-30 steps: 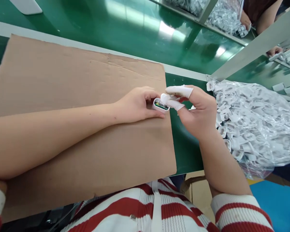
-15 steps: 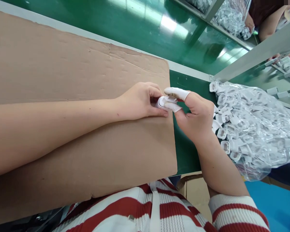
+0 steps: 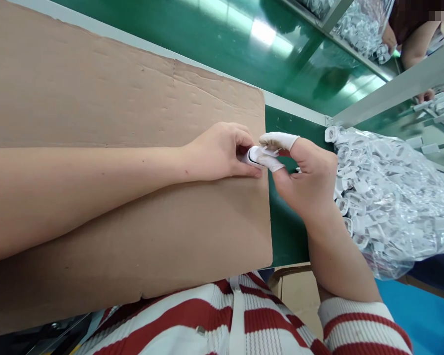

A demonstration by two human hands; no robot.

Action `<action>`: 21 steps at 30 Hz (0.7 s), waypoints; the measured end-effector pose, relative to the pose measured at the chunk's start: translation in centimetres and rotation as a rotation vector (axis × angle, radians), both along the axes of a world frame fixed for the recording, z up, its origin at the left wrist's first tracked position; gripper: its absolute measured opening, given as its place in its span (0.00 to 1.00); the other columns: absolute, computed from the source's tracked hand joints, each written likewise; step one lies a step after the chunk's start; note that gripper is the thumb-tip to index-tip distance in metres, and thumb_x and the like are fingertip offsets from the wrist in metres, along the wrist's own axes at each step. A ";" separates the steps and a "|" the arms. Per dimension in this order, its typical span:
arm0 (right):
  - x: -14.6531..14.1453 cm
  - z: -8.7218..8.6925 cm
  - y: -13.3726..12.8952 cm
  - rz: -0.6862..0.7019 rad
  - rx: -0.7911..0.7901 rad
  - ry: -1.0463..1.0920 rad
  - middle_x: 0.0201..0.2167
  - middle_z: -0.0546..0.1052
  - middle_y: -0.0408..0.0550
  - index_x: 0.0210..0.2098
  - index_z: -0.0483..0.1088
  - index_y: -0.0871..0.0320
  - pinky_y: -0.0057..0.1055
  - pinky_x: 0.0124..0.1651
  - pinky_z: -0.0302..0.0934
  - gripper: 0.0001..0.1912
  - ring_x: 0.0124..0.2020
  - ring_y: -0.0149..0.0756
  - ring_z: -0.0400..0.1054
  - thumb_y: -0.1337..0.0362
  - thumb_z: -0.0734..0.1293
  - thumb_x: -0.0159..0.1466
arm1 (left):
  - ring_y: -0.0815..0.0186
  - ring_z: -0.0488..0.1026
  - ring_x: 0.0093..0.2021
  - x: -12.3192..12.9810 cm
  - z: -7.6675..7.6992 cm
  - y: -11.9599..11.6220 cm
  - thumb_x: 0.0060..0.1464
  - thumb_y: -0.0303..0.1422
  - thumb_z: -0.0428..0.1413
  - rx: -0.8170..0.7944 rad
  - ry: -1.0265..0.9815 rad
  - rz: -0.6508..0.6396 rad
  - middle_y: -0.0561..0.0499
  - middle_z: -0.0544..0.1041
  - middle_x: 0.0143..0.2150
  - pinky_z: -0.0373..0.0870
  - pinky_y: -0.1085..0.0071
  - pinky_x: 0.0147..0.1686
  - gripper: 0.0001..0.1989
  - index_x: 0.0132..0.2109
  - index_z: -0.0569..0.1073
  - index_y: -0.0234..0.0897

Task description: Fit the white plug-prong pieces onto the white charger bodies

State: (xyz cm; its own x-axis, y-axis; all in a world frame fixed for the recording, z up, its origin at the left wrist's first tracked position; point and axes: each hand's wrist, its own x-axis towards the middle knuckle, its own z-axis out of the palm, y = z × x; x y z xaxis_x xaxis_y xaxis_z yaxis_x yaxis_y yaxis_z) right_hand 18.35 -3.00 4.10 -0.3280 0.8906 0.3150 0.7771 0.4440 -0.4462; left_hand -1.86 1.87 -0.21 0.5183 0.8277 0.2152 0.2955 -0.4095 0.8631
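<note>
Close to the right edge of the cardboard sheet (image 3: 140, 212), my left hand (image 3: 224, 150) is closed around a small white plastic part (image 3: 248, 157) with a dark line round its end. My right hand (image 3: 307, 165) wears white finger covers on the thumb and index finger. Between those two fingertips it pinches a small white plastic piece (image 3: 269, 151), which meets the end of the part in my left hand. Fingers hide much of both pieces, so I cannot tell whether they are joined.
To the right lies a clear plastic bag (image 3: 399, 197) full of white plastic parts, some spilling from its mouth. A grey metal frame (image 3: 395, 88) stands behind it. Across the green surface (image 3: 222, 39), another person's arm (image 3: 414, 44) is beside more bagged parts.
My hands still hold the two white pieces together at the cardboard's edge. The view has shifted slightly, and my right hand sits a little further right.
</note>
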 end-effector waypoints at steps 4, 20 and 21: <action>-0.4 0.4 -0.2 0.010 0.060 -0.081 0.47 0.83 0.49 0.52 0.79 0.47 0.40 0.52 0.75 0.15 0.49 0.47 0.78 0.66 0.66 0.69 | 0.61 0.73 0.38 0.1 0.0 0.0 0.49 0.41 0.68 -0.042 0.009 0.001 0.53 0.73 0.32 0.69 0.67 0.37 0.11 0.30 0.80 0.39; -0.1 -1.1 0.6 0.091 0.183 -0.037 0.42 0.82 0.48 0.47 0.78 0.53 0.33 0.44 0.68 0.15 0.43 0.40 0.76 0.71 0.64 0.65 | 0.69 0.70 0.37 0.1 0.1 -0.2 0.54 0.41 0.66 -0.029 -0.008 -0.004 0.54 0.73 0.33 0.66 0.72 0.37 0.14 0.33 0.81 0.33; -0.1 -1.1 0.6 0.102 0.169 -0.027 0.42 0.82 0.48 0.48 0.78 0.53 0.32 0.44 0.68 0.16 0.42 0.39 0.76 0.71 0.64 0.65 | 0.69 0.69 0.36 0.1 0.1 -0.2 0.54 0.41 0.67 -0.032 -0.009 0.003 0.54 0.73 0.33 0.65 0.73 0.36 0.14 0.33 0.81 0.32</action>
State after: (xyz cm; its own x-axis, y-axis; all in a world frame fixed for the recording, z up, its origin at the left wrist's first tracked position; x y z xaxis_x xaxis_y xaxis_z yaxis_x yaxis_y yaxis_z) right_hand 18.23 -2.36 2.98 -0.4239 0.7875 0.4474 0.7349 0.5878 -0.3383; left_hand -1.75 1.69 -0.08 0.5144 0.8354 0.1936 0.2889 -0.3813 0.8781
